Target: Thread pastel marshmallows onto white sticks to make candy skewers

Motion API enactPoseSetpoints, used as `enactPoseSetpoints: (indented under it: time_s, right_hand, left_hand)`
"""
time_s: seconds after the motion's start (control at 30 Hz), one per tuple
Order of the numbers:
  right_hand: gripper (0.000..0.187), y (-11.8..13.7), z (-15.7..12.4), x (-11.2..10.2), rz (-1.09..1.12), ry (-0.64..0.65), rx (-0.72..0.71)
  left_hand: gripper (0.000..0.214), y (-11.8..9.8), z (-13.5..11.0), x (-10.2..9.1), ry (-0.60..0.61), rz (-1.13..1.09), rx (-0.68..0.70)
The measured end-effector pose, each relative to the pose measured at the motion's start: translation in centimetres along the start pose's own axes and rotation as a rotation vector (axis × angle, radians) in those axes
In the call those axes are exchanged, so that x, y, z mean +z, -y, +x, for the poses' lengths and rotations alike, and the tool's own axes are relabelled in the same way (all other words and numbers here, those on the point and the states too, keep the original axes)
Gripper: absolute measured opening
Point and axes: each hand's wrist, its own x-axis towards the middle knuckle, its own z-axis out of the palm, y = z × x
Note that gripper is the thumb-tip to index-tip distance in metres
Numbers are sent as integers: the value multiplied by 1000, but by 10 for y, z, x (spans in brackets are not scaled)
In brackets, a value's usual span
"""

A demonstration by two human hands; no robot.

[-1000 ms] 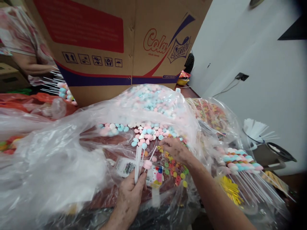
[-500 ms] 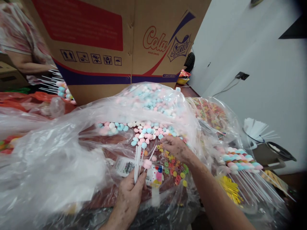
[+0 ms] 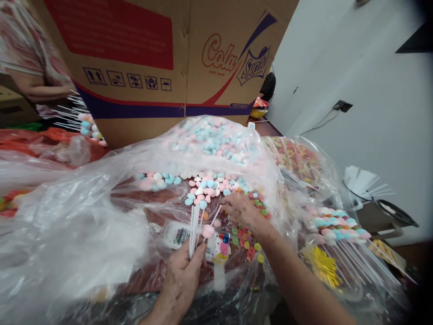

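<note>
My left hand [image 3: 184, 271] is closed around several white sticks [image 3: 194, 228] that point upward. One of them, the tilted stick [image 3: 216, 215], carries a pink marshmallow [image 3: 207, 231] low down, close to my fingers. My right hand [image 3: 241, 210] is at that stick's upper tip with its fingertips drawn together; what they pinch is too small to make out. Below and beside the right hand lie loose gummy rings [image 3: 248, 243] in green, yellow, orange and red. Just beyond both hands are loose pink, blue and white marshmallows [image 3: 206, 192].
A large clear bag [image 3: 216, 140] of marshmallows lies before a tall cardboard box [image 3: 135, 40]. To the right are a bag of gummy rings [image 3: 294, 155], finished candy skewers [image 3: 338, 225], yellow twist ties [image 3: 324, 266] and spare sticks [image 3: 361, 180]. A person [image 3: 30, 58] stands behind at left.
My right hand has moved left from above the gummy rings to the tilted stick's tip, its fingers drawing together. My left hand and its sticks have stayed in place.
</note>
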Motion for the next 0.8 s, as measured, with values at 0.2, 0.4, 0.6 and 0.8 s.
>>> enactPoseSetpoints:
  time_s: [0.2,0.4,0.6,0.8]
  right_hand:
    - [11,3,-10,6,154,-129,82]
    - [21,-1,-18,16,1086,-255,105]
    - [25,6,-30,20,1132,-272,36]
    - [17,14,-43,12,738,-413,-149]
  left_hand:
    - [33,2,1,0,-7,30,22]
    - [31,-7,1,2,26,68,39]
    - [30,-11,3,1,34,125,63]
    - [31,-4,3,0,30,81,40]
